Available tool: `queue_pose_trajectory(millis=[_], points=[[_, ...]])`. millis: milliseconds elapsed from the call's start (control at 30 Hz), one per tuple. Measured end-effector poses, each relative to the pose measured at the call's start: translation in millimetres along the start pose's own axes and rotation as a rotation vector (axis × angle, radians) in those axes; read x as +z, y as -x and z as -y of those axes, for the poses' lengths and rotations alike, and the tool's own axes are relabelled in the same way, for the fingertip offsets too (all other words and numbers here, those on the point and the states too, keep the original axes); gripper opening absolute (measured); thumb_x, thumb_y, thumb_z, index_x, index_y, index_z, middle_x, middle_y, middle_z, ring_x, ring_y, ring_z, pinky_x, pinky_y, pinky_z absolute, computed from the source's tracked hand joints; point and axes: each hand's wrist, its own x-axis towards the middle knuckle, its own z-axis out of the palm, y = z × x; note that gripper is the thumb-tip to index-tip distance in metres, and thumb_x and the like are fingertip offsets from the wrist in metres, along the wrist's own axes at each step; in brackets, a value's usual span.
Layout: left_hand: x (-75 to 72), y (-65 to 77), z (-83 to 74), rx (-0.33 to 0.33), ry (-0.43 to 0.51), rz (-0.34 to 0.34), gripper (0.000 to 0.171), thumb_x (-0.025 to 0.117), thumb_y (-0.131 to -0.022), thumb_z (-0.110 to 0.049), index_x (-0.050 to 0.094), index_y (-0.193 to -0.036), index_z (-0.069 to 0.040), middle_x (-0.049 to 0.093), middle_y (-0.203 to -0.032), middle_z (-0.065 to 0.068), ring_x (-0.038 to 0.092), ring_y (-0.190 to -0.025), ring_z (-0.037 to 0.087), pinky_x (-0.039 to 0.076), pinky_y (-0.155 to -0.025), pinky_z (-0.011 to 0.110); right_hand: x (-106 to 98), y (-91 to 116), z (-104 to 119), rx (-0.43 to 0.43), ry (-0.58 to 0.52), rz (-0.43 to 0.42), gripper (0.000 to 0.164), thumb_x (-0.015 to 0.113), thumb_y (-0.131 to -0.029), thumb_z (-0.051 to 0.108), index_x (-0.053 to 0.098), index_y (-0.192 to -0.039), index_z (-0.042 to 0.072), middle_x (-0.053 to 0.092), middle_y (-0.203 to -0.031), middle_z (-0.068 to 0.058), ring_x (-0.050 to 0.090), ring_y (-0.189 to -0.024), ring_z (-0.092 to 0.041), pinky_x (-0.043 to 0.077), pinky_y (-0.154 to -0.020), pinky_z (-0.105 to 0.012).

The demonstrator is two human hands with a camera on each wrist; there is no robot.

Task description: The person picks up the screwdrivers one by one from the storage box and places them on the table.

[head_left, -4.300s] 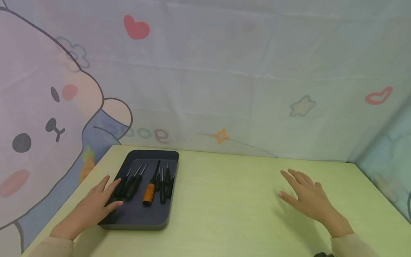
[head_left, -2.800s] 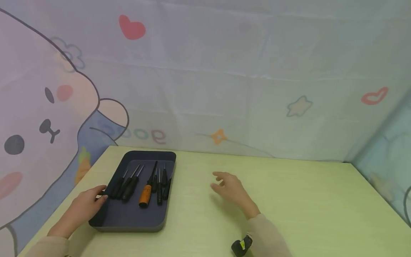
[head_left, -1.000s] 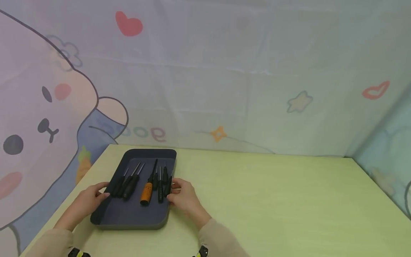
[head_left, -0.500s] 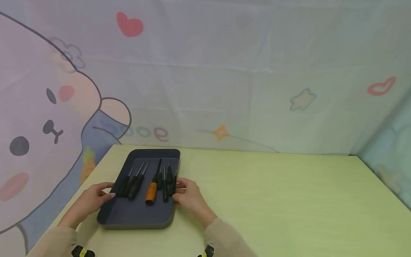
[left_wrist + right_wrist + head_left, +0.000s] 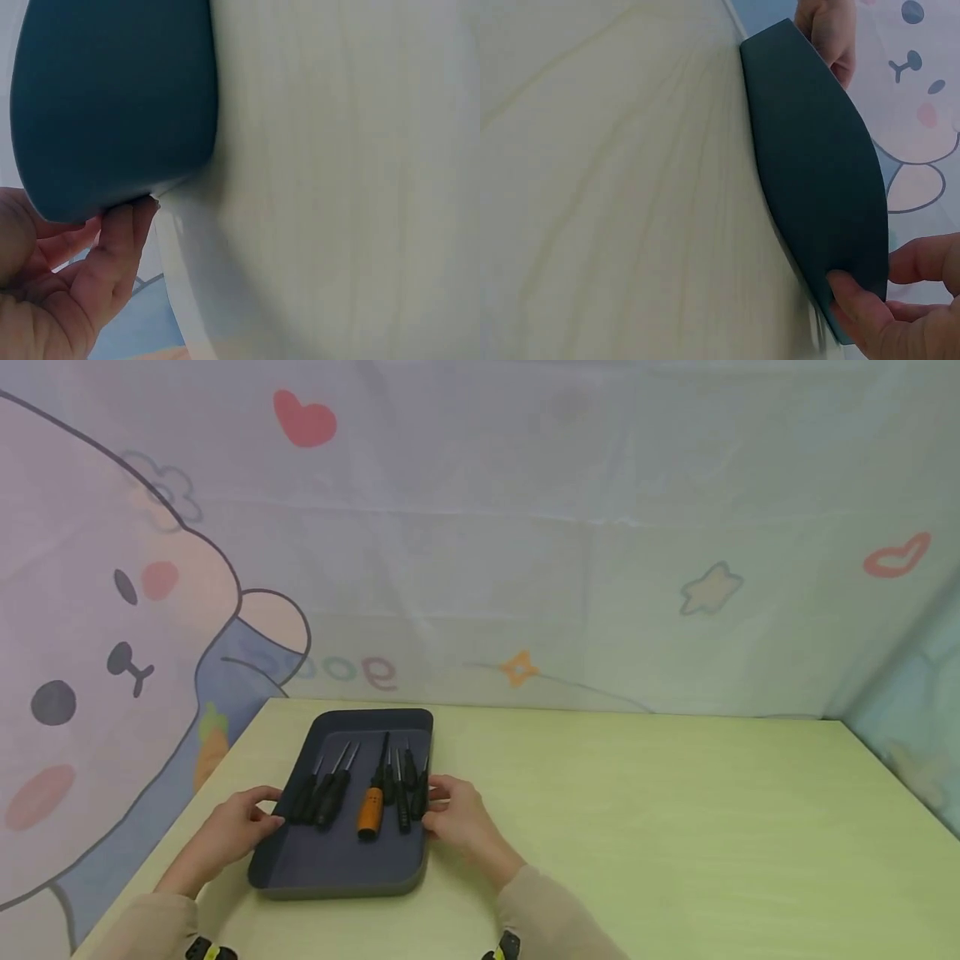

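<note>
Both hands are clamped on the dark grey tray (image 5: 337, 864), one at each long side: the left hand (image 5: 228, 835) grips the left wall and the right hand (image 5: 467, 817) the right wall, nearly opposite. The tray sits toward the left end of the pale table (image 5: 645, 818), its far rim just short of the back edge, where a printed cloth (image 5: 480, 485) hangs. On the left, only a narrow strip of tabletop lies between the tray and the table's slanting edge, and the left hand is over it. To the right there is far more room: a broad stretch runs from the right hand to the distant right edge. Inside the tray, black-handled screwdrivers (image 5: 331, 806) lie on both sides of an orange-handled screwdriver (image 5: 370, 814), tips pointing away from the person. Bare tray floor shows between the handles and the near rim. I can't tell whether the whole base touches the table.
</note>
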Motion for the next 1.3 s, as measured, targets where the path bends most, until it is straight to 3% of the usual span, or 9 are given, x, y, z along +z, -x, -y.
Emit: queue_pose_trajectory(millis=[233, 567, 800, 1100, 1300], points=[[6.2, 1.9, -13.5, 0.023, -0.033, -0.026, 0.032, 0.060, -0.084, -0.001, 0.052, -0.113, 0.010, 0.058, -0.071, 0.005, 0.051, -0.061, 0.017, 0.041, -0.053, 0.032, -7.3, -0.9, -0.2, 0.008, 0.053, -0.024, 0.053, 0.052, -0.067, -0.017, 0.049, -0.120, -0.011, 0.057, -0.099, -0.021, 0.063, -0.086, -0.029, 0.054, -0.059, -0.035], [12.9, -0.1, -26.8, 0.081, -0.094, -0.020, 0.025, 0.062, -0.080, 0.002, 0.055, -0.103, 0.008, 0.060, -0.071, 0.006, 0.054, -0.060, 0.016, 0.043, -0.053, 0.032, -19.1, 3.5, -0.5, 0.040, 0.124, -0.034, 0.053, 0.053, -0.065, -0.015, 0.047, -0.118, -0.010, 0.056, -0.098, -0.021, 0.060, -0.072, -0.022, 0.053, -0.055, -0.034], [19.5, -1.8, -37.3, 0.081, -0.101, -0.006, 0.026, 0.063, -0.080, 0.002, 0.055, -0.103, 0.009, 0.060, -0.072, 0.007, 0.055, -0.061, 0.018, 0.044, -0.053, 0.033, -32.3, 8.7, 1.8, 0.044, 0.146, -0.022, 0.054, 0.053, -0.065, -0.013, 0.045, -0.119, -0.011, 0.056, -0.101, -0.025, 0.060, -0.072, -0.022, 0.053, -0.056, -0.036], [31.5, -4.9, -55.4, 0.082, -0.197, -0.033, 0.026, 0.062, -0.078, 0.001, 0.058, -0.102, 0.009, 0.061, -0.074, 0.009, 0.057, -0.064, 0.022, 0.046, -0.057, 0.038, -48.5, 14.5, 2.8, 0.067, 0.163, -0.022, 0.057, 0.054, -0.066, -0.013, 0.044, -0.122, -0.010, 0.054, -0.106, -0.026, 0.060, -0.074, -0.024, 0.053, -0.058, -0.037], [38.1, -5.4, -62.8, 0.092, -0.232, -0.042, 0.024, 0.059, -0.077, 0.004, 0.060, -0.100, 0.009, 0.057, -0.065, 0.004, 0.049, -0.056, 0.016, 0.039, -0.051, 0.032, -53.9, 16.8, 2.0, 0.069, 0.172, -0.024, 0.056, 0.055, -0.066, -0.013, 0.043, -0.121, -0.010, 0.054, -0.107, -0.026, 0.060, -0.081, -0.026, 0.054, -0.058, -0.037]])
